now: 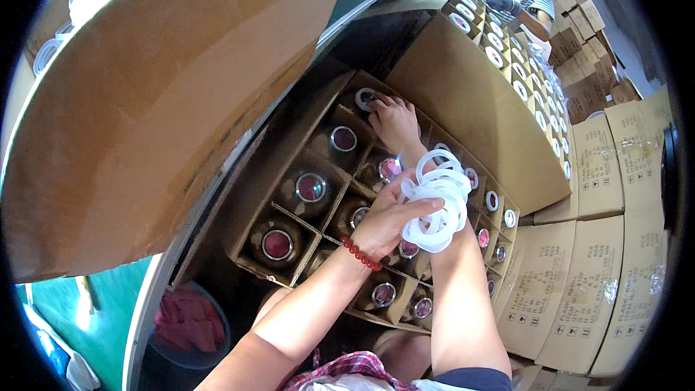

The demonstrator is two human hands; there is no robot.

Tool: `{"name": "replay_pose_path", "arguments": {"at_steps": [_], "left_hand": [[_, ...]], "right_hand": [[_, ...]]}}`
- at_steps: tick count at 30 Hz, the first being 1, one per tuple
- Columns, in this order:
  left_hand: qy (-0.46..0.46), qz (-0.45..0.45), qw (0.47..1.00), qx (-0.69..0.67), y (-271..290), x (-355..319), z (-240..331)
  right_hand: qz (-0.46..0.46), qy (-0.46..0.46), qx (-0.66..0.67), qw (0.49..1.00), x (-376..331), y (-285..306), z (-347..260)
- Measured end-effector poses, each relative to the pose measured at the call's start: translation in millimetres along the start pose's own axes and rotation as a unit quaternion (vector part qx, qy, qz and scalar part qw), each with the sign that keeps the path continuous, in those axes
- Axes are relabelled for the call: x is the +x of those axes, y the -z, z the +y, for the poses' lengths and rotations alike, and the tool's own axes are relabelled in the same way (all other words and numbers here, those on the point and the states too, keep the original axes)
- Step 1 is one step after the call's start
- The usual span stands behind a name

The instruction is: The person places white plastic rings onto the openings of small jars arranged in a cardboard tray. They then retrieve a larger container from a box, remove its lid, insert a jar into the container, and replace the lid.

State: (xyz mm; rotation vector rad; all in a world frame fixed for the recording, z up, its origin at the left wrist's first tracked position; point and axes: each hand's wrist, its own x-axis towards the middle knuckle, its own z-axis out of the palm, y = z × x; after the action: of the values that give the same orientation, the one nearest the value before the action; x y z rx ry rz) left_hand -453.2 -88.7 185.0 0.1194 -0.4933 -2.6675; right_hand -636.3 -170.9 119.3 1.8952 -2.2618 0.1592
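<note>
My left hand, with a red bead bracelet at the wrist, is closed around a bunch of translucent white plastic rings. Beyond it, my right hand reaches over the far corner of a cardboard box. Its fingertips grip a white ring at the mouth of a flask in the corner compartment. Cardboard dividers split the box into cells, each cell around one round-mouthed flask with a shiny rim and reddish inside. Some flasks at the right side carry white rings. My forearms hide several cells.
A raised cardboard flap fills the left. Behind stands another box of ringed flasks, with a gloved co-worker's hand beside it. Stacked cartons line the right. A tub with pink cloth sits lower left, near a green surface.
</note>
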Motion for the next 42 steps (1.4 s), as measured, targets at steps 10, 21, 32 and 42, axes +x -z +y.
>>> {"name": "replay_pose_path", "arguments": {"at_steps": [10,21,32,42], "left_hand": [[-0.003,-0.01,1.0,-0.007,-1,4,-2],[0.051,0.031,0.992,0.115,-9,-3,-11],[0.012,0.063,0.993,0.103,-6,2,-17],[-0.07,0.073,0.994,0.049,-4,1,3]], "right_hand": [[0.019,-0.005,0.004,1.0,-11,-8,21],[0.113,-0.002,0.108,0.988,-98,23,29],[0.019,0.018,0.055,0.998,-106,35,8],[0.088,-0.052,0.065,0.993,8,-9,-4]]}}
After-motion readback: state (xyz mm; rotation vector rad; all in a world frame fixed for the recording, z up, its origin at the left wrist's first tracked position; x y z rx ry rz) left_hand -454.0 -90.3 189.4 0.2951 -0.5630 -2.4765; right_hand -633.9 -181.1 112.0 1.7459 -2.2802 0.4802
